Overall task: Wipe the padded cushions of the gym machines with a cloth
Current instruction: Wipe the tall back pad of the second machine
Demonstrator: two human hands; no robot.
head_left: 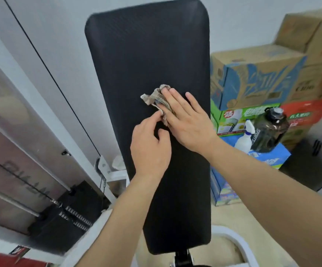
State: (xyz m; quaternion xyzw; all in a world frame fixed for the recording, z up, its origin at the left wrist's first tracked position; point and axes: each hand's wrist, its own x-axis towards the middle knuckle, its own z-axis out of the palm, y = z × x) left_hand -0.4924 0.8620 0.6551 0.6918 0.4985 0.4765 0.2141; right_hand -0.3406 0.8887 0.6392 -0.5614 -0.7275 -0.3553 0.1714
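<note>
A long black padded back cushion (148,54) runs up the middle of the view, tilted away from me. A small crumpled beige cloth (153,97) lies against its middle. My right hand (187,120) lies flat on the cushion with its fingers spread, pressing the cloth's right part under the fingertips. My left hand (150,145) is just below and left of it, pinching the cloth's lower edge between thumb and forefinger. Both forearms reach in from the bottom of the view.
White machine frame, a black cable (50,74) and a black weight stack (73,214) stand at the left. Stacked cardboard boxes (256,74) fill the right, with a white spray bottle (244,137) and a dark jug (269,130) on a blue box. Beige floor lies below.
</note>
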